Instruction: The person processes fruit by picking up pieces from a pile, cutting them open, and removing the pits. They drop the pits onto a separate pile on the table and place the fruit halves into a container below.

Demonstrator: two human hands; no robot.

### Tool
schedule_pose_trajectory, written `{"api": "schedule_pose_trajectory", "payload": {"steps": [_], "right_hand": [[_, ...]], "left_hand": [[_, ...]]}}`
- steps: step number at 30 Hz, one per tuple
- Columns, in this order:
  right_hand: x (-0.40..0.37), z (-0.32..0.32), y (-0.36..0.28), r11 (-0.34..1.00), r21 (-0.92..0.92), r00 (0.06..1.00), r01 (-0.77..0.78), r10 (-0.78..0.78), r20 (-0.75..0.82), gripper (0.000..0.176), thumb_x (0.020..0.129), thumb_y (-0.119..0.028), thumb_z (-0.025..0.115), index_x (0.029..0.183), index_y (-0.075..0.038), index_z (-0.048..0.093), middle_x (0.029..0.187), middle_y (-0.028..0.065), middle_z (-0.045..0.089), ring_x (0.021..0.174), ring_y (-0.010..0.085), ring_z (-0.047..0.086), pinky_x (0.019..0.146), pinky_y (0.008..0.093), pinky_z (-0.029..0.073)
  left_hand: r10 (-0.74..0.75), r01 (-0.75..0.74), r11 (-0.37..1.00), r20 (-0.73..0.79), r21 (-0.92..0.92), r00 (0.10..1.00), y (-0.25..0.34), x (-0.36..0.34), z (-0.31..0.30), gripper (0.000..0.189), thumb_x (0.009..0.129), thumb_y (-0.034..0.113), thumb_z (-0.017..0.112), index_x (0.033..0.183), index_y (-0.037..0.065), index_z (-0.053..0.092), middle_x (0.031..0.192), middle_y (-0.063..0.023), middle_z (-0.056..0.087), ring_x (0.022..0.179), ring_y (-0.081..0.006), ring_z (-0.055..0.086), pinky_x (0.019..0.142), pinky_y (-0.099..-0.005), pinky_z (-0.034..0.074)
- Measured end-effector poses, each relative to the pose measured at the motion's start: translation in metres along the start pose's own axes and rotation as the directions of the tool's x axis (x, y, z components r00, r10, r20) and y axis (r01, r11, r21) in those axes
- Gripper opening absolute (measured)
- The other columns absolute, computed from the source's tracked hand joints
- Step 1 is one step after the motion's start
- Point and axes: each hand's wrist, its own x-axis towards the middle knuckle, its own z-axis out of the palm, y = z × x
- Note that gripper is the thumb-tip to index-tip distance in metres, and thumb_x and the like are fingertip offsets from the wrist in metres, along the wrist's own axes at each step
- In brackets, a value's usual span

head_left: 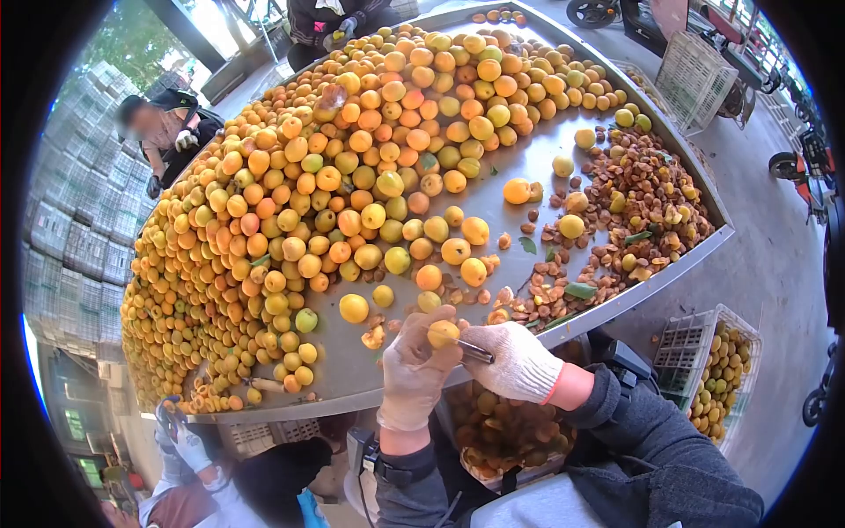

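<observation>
My left hand (419, 363), in a pale glove, holds a yellow-orange apricot (443, 333) between thumb and fingers near the front edge of the metal table. My right hand (517, 361), in a white knitted glove, is closed around a slim metal tool (475, 351), whose tip reaches the apricot. The exact contact at the tip is too small to make out. Just beyond my hands, loose apricots (354, 308) lie on the metal surface. Below my hands, a crate holds apricot pieces (502, 427).
A large apricot heap (352, 176) covers much of the metal table (634, 304). Pits and scraps (647, 202) lie at its right. A filled crate (687, 348) stands at the lower right. Co-workers (176, 132) are at the left, top and lower left. An empty-looking crate (695, 84) stands behind.
</observation>
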Motion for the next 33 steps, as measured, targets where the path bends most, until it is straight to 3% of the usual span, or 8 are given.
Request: {"api": "schedule_pose_trajectory", "payload": {"steps": [8, 14, 18, 20, 23, 26, 29, 33], "right_hand": [[0.007, 0.003, 0.018, 0.995, -0.084, 0.994, -0.049, 0.057, 0.096, 0.025, 0.081, -0.018, 0.057, 0.104, -0.011, 0.064, 0.084, 0.0177, 0.066, 0.078, 0.0386, 0.063, 0.067, 0.0446, 0.051], [0.008, 0.007, 0.005, 0.997, -0.022, 0.994, -0.071, 0.069, -0.084, 0.026, 0.081, -0.016, 0.059, 0.106, -0.011, 0.063, 0.083, 0.0182, 0.066, 0.078, 0.0397, 0.063, 0.069, 0.0444, 0.051], [0.009, 0.007, 0.004, 0.986, -0.111, 0.993, -0.12, 0.12, -0.01, 0.029, 0.08, -0.015, 0.059, 0.108, -0.008, 0.062, 0.088, 0.0204, 0.065, 0.082, 0.0402, 0.062, 0.072, 0.043, 0.051], [0.011, 0.005, 0.009, 0.94, 0.262, 0.956, -0.219, 0.152, 0.252, 0.031, 0.08, -0.016, 0.061, 0.109, -0.005, 0.062, 0.09, 0.0205, 0.064, 0.083, 0.0345, 0.064, 0.074, 0.0396, 0.051], [0.012, -0.017, -0.011, 0.819, 0.445, 0.874, -0.361, 0.131, 0.469, 0.03, 0.081, -0.018, 0.062, 0.107, -0.002, 0.062, 0.09, 0.0187, 0.063, 0.081, 0.0256, 0.063, 0.076, 0.0358, 0.05], [0.013, 0.011, 0.013, 0.874, 0.484, 0.973, -0.051, -0.067, 0.223, 0.022, 0.082, -0.014, 0.064, 0.1, 0.0, 0.064, 0.08, 0.0102, 0.068, 0.073, 0.0214, 0.065, 0.071, 0.0344, 0.051], [0.013, -0.017, 0.001, 0.963, 0.184, 0.897, -0.195, 0.099, 0.431, 0.026, 0.081, -0.018, 0.062, 0.102, -0.003, 0.065, 0.084, 0.0158, 0.064, 0.078, 0.0218, 0.062, 0.076, 0.0339, 0.049], [0.005, -0.031, 0.005, 0.988, 0.094, 0.96, -0.126, 0.097, 0.264, 0.019, 0.082, -0.016, 0.062, 0.098, -0.006, 0.067, 0.08, 0.0127, 0.066, 0.08, 0.019, 0.064, 0.075, 0.0339, 0.05]], "left_hand": [[0.167, -0.175, 0.922, 0.051, 0.345, 0.985, -0.01, 0.003, 0.005, 0.052, 0.073, 0.005, 0.079, 0.118, -0.005, 0.057, 0.11, -0.0064, 0.057, 0.102, -0.0196, 0.06, 0.092, -0.0308, 0.049], [0.141, -0.148, 0.988, -0.107, -0.055, 0.984, -0.006, -0.001, 0.025, 0.047, 0.076, -0.007, 0.073, 0.12, -0.003, 0.056, 0.106, -0.0045, 0.059, 0.093, -0.0117, 0.059, 0.082, -0.0238, 0.05], [0.081, -0.075, 0.997, -0.276, 0.03, 0.958, -0.008, -0.002, 0.032, 0.049, 0.075, -0.003, 0.075, 0.119, -0.007, 0.054, 0.106, -0.0135, 0.064, 0.092, -0.0193, 0.064, 0.082, -0.0288, 0.054], [0.038, -0.026, 0.998, -0.255, 0.05, 0.966, -0.003, -0.004, 0.032, 0.045, 0.077, -0.004, 0.073, 0.118, -0.007, 0.055, 0.104, -0.0138, 0.065, 0.089, -0.0203, 0.065, 0.08, -0.0304, 0.055], [0.038, -0.024, 0.994, -0.121, 0.111, 0.992, -0.009, -0.003, 0.021, 0.041, 0.08, -0.007, 0.068, 0.119, -0.005, 0.055, 0.103, -0.0096, 0.064, 0.092, -0.0153, 0.063, 0.082, -0.0289, 0.054], [0.027, -0.027, 1.0, -0.061, -0.007, 0.998, -0.003, -0.005, 0.017, 0.04, 0.08, -0.005, 0.069, 0.118, -0.007, 0.055, 0.105, -0.0149, 0.065, 0.092, -0.0217, 0.065, 0.082, -0.0326, 0.055], [0.078, -0.082, 0.995, -0.087, -0.055, 0.993, 0.001, -0.003, 0.013, 0.044, 0.079, -0.005, 0.069, 0.121, -0.005, 0.055, 0.104, -0.0139, 0.065, 0.092, -0.0216, 0.065, 0.083, -0.0322, 0.055], [0.101, -0.142, 0.973, -0.215, -0.184, 0.971, 0.013, 0.0, 0.013, 0.044, 0.078, -0.005, 0.07, 0.12, -0.002, 0.058, 0.103, -0.0094, 0.063, 0.089, -0.0184, 0.064, 0.082, -0.0296, 0.054]]}}
